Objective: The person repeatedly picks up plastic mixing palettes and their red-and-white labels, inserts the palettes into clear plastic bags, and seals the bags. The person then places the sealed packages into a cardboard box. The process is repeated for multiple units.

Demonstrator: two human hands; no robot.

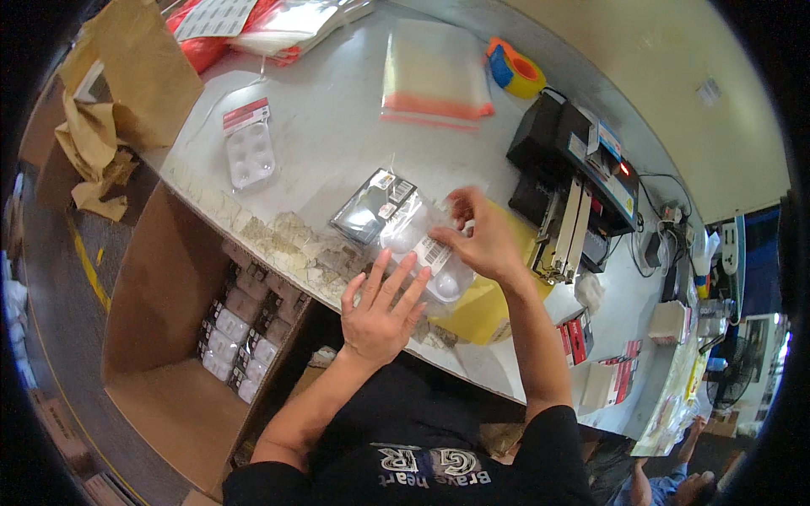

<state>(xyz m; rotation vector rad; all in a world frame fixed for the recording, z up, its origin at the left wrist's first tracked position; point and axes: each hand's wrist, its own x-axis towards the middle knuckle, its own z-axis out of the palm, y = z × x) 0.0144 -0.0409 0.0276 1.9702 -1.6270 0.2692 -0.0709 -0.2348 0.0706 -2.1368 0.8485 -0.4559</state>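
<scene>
Clear package (403,239): on table (333,126), beside yellow sheet (477,319).
Left hand (375,329): fingers spread wide, touching package's near side.
Right hand (483,243): fingers curled narrow at white label (433,252); pinching or not, cannot tell.

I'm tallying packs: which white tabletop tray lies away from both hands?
The tray with the red header, upper left; the left hand touches the other tray.
</scene>
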